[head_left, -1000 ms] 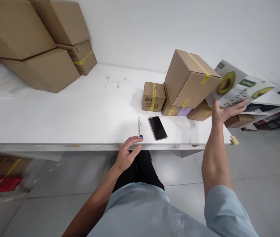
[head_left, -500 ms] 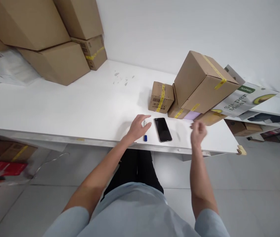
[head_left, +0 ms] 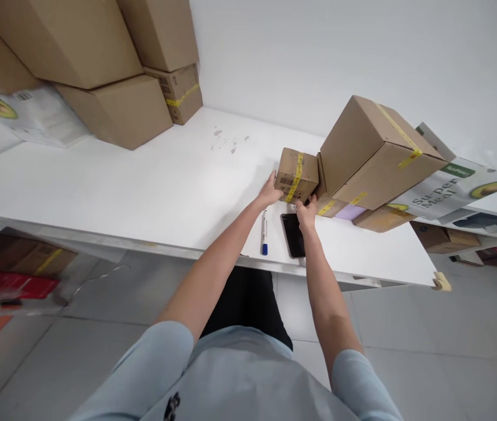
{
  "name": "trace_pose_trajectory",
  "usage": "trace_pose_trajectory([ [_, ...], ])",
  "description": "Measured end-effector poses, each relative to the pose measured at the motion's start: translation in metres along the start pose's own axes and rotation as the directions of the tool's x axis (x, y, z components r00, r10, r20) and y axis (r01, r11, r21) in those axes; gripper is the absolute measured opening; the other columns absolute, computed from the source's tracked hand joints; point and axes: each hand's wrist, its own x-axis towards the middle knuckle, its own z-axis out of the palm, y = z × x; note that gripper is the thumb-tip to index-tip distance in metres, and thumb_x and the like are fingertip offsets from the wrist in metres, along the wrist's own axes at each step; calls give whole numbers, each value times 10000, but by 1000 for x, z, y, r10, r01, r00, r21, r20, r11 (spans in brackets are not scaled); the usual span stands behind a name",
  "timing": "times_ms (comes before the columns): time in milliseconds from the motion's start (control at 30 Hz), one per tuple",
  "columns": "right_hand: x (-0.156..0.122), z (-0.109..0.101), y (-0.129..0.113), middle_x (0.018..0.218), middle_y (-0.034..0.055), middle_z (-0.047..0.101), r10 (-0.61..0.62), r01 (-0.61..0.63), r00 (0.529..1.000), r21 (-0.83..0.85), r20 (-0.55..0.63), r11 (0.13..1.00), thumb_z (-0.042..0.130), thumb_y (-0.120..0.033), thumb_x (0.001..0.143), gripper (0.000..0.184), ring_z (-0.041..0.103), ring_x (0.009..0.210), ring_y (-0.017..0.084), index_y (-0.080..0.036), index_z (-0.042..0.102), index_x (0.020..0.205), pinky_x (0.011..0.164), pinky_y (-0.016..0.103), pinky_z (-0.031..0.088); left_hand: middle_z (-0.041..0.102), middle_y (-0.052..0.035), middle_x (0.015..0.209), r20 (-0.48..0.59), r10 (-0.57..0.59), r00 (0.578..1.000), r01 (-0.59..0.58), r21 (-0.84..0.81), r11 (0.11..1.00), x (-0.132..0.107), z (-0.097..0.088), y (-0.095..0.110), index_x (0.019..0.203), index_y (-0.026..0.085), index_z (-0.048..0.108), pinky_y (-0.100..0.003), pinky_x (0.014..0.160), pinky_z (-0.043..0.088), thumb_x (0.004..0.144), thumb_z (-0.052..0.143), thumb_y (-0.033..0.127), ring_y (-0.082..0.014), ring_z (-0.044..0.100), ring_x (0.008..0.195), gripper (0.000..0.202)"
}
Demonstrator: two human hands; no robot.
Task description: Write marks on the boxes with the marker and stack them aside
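Observation:
A small cardboard box with yellow tape stands on the white table. My left hand grips its left side and my right hand holds its lower right corner. Just in front of the box lie a black phone and a white pen with a blue cap. My right forearm partly covers the phone.
A larger taped cardboard box sits tilted on smaller boxes right of my hands, with an avocado-printed pack beyond it. Big cardboard boxes are stacked at the table's far left. Boxes lie on the floor under the table.
Both hands moved forward from near the pen and phone and closed on the small box. The view shifted slightly to the left.

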Motion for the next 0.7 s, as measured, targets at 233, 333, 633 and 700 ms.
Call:
trace_pose_trajectory([
  [233, 0, 11, -22, 1368, 98, 634, 93, -99, 991, 60, 93, 993, 531, -239, 704, 659, 569, 1265, 233, -190, 554, 1361, 1112, 481, 458, 410, -141, 1586, -71, 10, 997, -16, -86, 996, -6, -40, 1, 1515, 167, 376, -474, 1117, 474, 598, 535, -46, -322, 533, 1344, 954],
  [333, -15, 30, -45, 1391, 93, 632, 22, -61, 969, 150, 247, 987, 551, -232, 722, 638, 570, 1275, 228, -202, 548, 1359, 1119, 465, 456, 408, -134, 1572, -185, 58, 981, -79, -109, 991, -32, -78, -1, 1478, 209, 413, -448, 1090, 490, 618, 592, 12, -305, 558, 1310, 901],
  [633, -201, 51, -93, 1156, 87, 612, 30, -118, 925, 213, 379, 970, 650, -389, 841, 334, 610, 1094, 235, -244, 566, 1129, 984, 473, 522, 584, -88, 1441, -387, 60, 920, -151, -209, 966, -193, -159, -24, 1220, 306, 582, -406, 1010, 505, 764, 562, 822, -279, 586, 1272, 689],
  [700, -232, 46, -95, 1113, 64, 610, 24, -138, 900, 233, 436, 963, 640, -375, 859, 253, 613, 1079, 220, -257, 587, 1077, 1001, 465, 518, 538, -85, 1505, -390, 39, 920, -123, -193, 974, -211, -160, -23, 1276, 328, 575, -421, 1053, 475, 762, 503, 873, -287, 549, 1327, 752],
])
